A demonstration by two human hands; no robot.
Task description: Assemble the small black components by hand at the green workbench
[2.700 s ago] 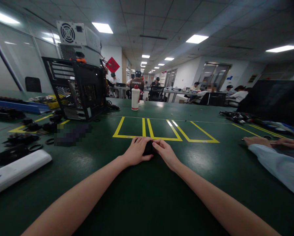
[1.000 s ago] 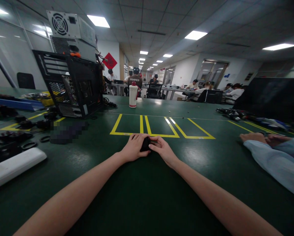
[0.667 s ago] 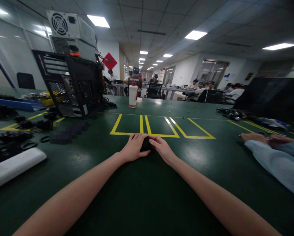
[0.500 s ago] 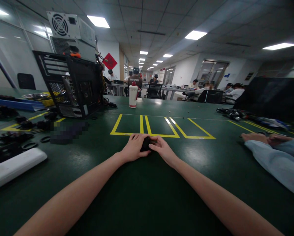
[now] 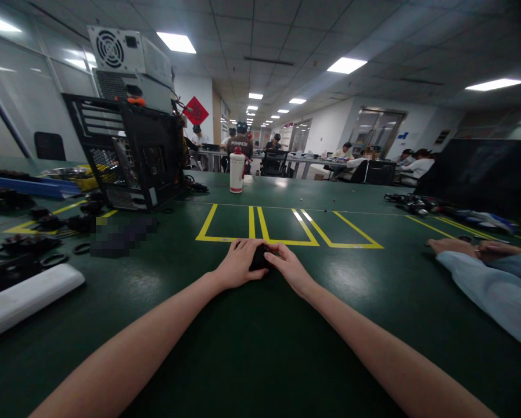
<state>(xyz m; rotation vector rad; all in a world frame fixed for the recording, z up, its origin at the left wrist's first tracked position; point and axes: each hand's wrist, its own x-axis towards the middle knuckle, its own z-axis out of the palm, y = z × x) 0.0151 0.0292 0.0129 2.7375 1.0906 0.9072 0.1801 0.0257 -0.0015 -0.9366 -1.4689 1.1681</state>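
Note:
A small black object (image 5: 258, 259) lies between my two hands at the middle of the green table (image 5: 260, 337), just in front of the yellow tape frames (image 5: 281, 241). My left hand (image 5: 241, 263) is wrapped over its left side, thumb along the near edge. From the right, my right hand (image 5: 286, 266) grips it, with thumb and fingers closed against it. Most of the object is hidden under my fingers, so its exact kind cannot be made out.
A black computer case (image 5: 129, 154) with power supplies (image 5: 129, 52) on top stands back left. A white bottle (image 5: 236, 171) is behind the tape. Black parts and a white case (image 5: 33, 299) lie left. Another person's hands (image 5: 454, 248) are at right.
My right fingers have shifted slightly and sit closer against the black object. The whole view has moved down a little in the picture.

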